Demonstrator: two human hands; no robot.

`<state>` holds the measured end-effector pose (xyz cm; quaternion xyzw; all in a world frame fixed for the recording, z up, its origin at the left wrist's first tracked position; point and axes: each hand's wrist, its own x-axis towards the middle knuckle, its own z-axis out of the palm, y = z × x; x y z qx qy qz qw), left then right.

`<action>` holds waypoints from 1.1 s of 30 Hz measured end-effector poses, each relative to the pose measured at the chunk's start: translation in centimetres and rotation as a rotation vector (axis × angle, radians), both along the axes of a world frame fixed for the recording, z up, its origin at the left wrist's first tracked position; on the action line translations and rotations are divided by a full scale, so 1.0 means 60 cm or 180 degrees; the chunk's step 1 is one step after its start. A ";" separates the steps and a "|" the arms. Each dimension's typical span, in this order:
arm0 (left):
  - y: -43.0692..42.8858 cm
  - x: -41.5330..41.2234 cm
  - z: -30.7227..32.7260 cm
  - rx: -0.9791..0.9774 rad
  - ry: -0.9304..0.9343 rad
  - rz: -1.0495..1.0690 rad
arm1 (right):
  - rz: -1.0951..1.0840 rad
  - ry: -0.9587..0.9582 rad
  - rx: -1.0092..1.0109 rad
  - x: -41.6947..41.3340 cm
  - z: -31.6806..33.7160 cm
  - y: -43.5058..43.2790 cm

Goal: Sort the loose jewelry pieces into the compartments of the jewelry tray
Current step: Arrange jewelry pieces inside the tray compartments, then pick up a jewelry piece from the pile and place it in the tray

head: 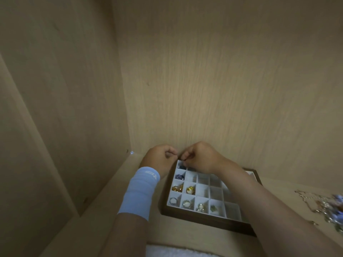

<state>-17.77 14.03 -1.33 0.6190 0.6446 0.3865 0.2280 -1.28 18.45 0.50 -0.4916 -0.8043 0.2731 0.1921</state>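
Home closet: bare wooden shelf point(115, 186)

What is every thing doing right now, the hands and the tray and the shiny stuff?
jewelry tray, lying flat, some compartments filled, many empty
left hand, fingers curled, pinching the small piece
right hand, curled, pinching the same small piece
small piece, held over the jewelry tray's far left corner
loose jewelry pile, unsorted, lying right of the jewelry tray
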 end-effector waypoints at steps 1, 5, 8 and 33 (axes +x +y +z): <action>-0.001 0.001 -0.002 -0.0076 0.0025 0.0000 | -0.0015 0.0047 -0.0021 0.006 0.000 -0.001; 0.001 0.007 -0.007 -0.0310 0.0133 -0.0092 | -0.0029 0.0022 0.0070 0.046 0.013 -0.013; -0.001 0.017 -0.008 -0.0348 0.0490 -0.0123 | -0.0002 -0.0188 0.0199 0.083 0.020 -0.043; -0.102 0.288 -0.007 -0.1203 0.2292 -0.1268 | -0.0055 -0.1456 -0.0445 0.359 -0.004 -0.197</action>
